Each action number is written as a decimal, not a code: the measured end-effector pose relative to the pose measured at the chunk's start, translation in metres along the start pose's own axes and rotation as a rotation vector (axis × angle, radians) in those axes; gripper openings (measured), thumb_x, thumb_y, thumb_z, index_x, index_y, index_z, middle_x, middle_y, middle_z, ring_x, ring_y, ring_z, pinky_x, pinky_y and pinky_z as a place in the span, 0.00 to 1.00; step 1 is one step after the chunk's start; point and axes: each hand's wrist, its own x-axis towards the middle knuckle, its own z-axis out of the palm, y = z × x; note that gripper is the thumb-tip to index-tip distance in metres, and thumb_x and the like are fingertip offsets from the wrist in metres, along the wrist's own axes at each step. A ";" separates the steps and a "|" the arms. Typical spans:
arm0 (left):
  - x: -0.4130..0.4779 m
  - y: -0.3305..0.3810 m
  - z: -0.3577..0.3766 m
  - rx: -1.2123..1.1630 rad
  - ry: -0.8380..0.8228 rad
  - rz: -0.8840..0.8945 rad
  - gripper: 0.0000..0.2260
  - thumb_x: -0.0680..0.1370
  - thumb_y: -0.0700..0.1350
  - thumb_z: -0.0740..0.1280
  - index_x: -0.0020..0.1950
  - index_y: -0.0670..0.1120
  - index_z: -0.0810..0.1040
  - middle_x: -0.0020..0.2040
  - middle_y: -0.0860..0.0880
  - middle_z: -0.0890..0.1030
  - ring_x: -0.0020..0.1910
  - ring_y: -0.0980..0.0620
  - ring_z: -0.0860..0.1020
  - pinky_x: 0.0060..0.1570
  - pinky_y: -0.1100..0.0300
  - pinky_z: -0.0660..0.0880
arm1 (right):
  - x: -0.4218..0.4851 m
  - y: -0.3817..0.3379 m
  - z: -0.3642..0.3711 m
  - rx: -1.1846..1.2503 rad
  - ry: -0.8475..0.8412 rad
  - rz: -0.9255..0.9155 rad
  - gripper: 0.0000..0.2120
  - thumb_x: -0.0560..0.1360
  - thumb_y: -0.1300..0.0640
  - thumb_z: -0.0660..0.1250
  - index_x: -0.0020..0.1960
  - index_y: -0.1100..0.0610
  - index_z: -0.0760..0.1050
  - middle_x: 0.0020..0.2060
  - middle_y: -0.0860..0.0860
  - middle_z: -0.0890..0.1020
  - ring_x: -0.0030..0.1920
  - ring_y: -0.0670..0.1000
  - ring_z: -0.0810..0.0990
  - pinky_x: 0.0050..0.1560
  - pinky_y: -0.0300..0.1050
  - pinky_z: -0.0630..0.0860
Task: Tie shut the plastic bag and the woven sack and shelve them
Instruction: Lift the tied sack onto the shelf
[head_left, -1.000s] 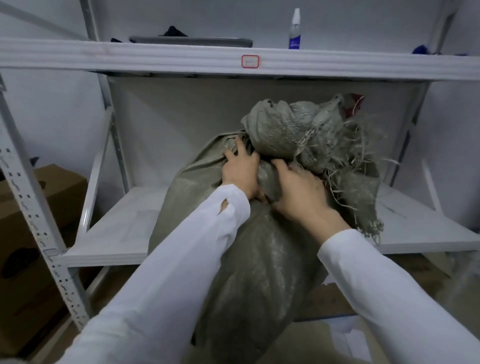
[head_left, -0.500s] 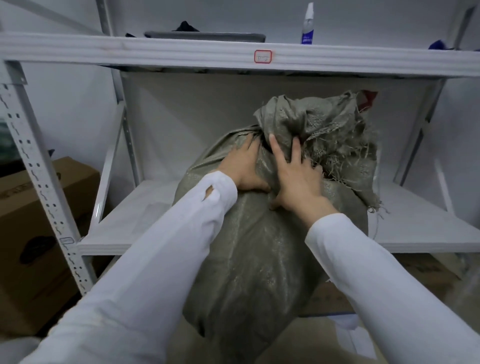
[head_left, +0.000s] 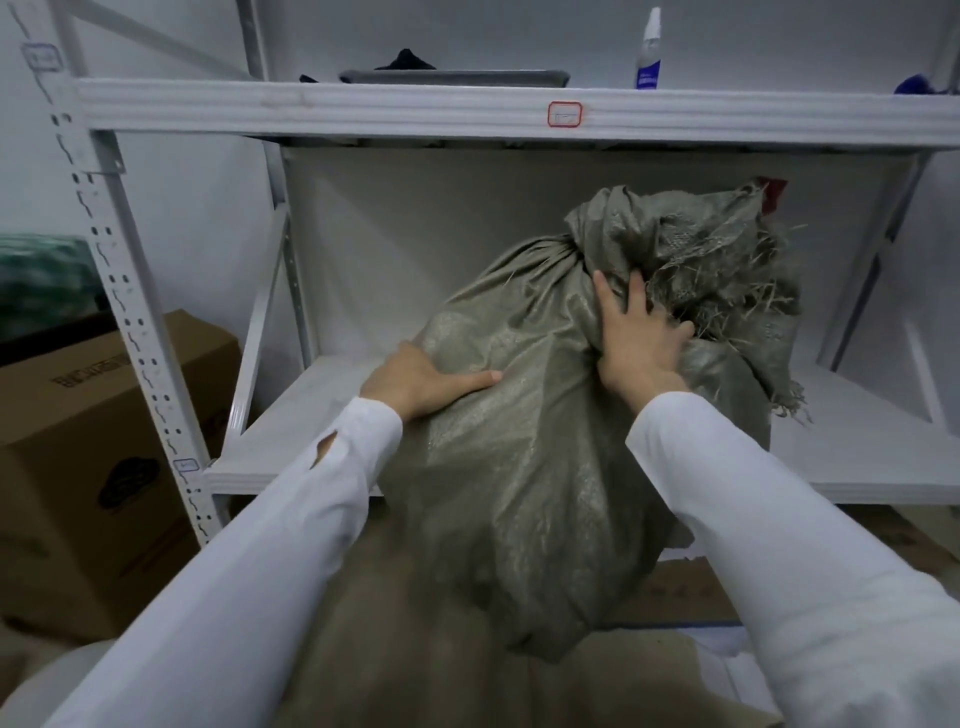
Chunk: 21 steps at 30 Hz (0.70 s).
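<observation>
A grey-green woven sack lies tilted over the front edge of the white shelf board, its lower end hanging below the board. Its neck is tied into a knot with a frayed, bunched top at the upper right. My left hand lies flat on the sack's left flank, fingers straight. My right hand presses with spread fingers on the sack just below the knot. The plastic bag is not in view.
The white metal rack has an upper shelf carrying a dark tray and a spray bottle. A perforated upright stands at the left. Cardboard boxes sit left of the rack, and more cardboard lies below the shelf.
The sack has gone further onto the shelf. My left hand slid from the neck down to the left flank. My right hand stays near the knot.
</observation>
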 end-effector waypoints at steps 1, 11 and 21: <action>-0.001 0.003 0.001 -0.029 -0.009 0.033 0.54 0.55 0.78 0.68 0.70 0.45 0.64 0.66 0.46 0.74 0.63 0.44 0.74 0.59 0.52 0.72 | 0.002 0.001 0.000 0.010 -0.004 0.012 0.46 0.74 0.57 0.66 0.78 0.43 0.37 0.78 0.54 0.44 0.71 0.63 0.63 0.62 0.67 0.63; -0.030 0.085 0.040 0.032 0.159 0.335 0.63 0.50 0.82 0.62 0.77 0.49 0.52 0.70 0.45 0.71 0.67 0.42 0.71 0.64 0.41 0.68 | 0.016 0.064 0.014 0.130 0.073 0.159 0.43 0.75 0.57 0.68 0.77 0.42 0.43 0.77 0.54 0.51 0.68 0.67 0.64 0.61 0.69 0.63; -0.015 0.062 0.050 -0.017 0.068 0.443 0.64 0.49 0.80 0.66 0.73 0.63 0.31 0.77 0.40 0.57 0.75 0.42 0.58 0.70 0.38 0.60 | 0.031 0.046 0.030 0.117 0.312 0.063 0.34 0.74 0.59 0.66 0.74 0.43 0.54 0.63 0.61 0.71 0.61 0.66 0.70 0.57 0.60 0.65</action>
